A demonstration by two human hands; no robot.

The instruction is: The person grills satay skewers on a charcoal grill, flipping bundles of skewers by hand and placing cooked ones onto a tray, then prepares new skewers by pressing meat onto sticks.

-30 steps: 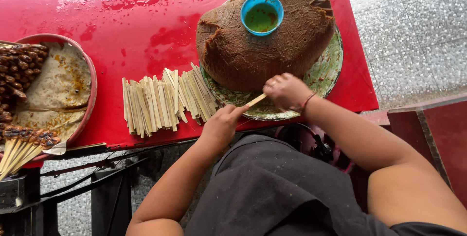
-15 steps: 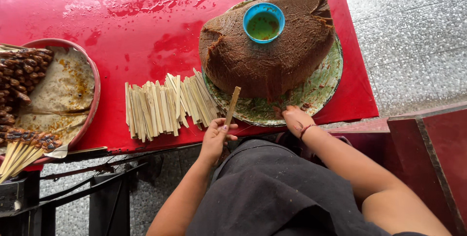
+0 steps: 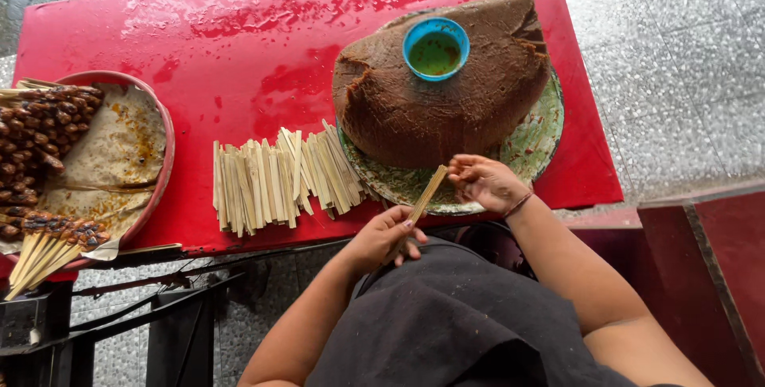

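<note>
Head view: left hand [image 3: 388, 237] grips bamboo stick [image 3: 425, 194].

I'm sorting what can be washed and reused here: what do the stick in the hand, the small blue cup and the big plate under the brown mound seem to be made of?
The stick, held by the left hand, looks like split bamboo or wood: pale, matte, flat-cut, like the loose pile. The small blue cup looks like smooth, glossy plastic. The plate seems glazed or enamelled, green-speckled and smeared; I cannot tell which.
</note>
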